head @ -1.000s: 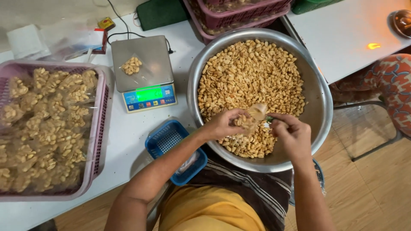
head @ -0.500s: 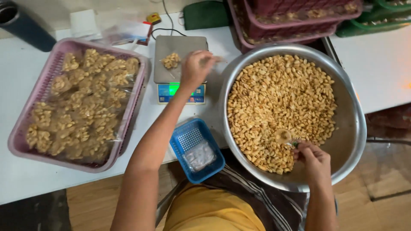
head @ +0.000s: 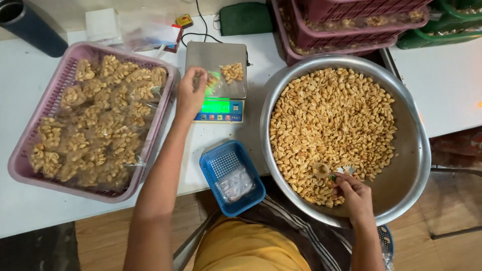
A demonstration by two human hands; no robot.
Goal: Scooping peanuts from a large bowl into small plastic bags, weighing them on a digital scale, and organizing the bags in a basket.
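Observation:
My left hand (head: 190, 94) is at the left edge of the digital scale (head: 217, 108), its fingers closed on a small clear bag of peanuts (head: 212, 80). A second small heap of peanuts (head: 232, 72) lies on the right part of the scale plate. My right hand (head: 353, 193) is inside the big steel bowl (head: 409, 165) at its near side. It grips a small scoop (head: 321, 170) that rests in the peanuts (head: 331, 120) filling the bowl.
A pink basket (head: 55, 95) full of bagged peanuts stands on the white table at the left. A small blue basket (head: 221, 165) holding flat clear bags sits at the front edge. Stacked red crates (head: 351, 30), a dark cylinder (head: 30, 30) and a cable lie at the back.
My left hand went from the bowl to the scale, then shifted from the plate's right side to its left edge. The right hand stayed in the bowl with the scoop.

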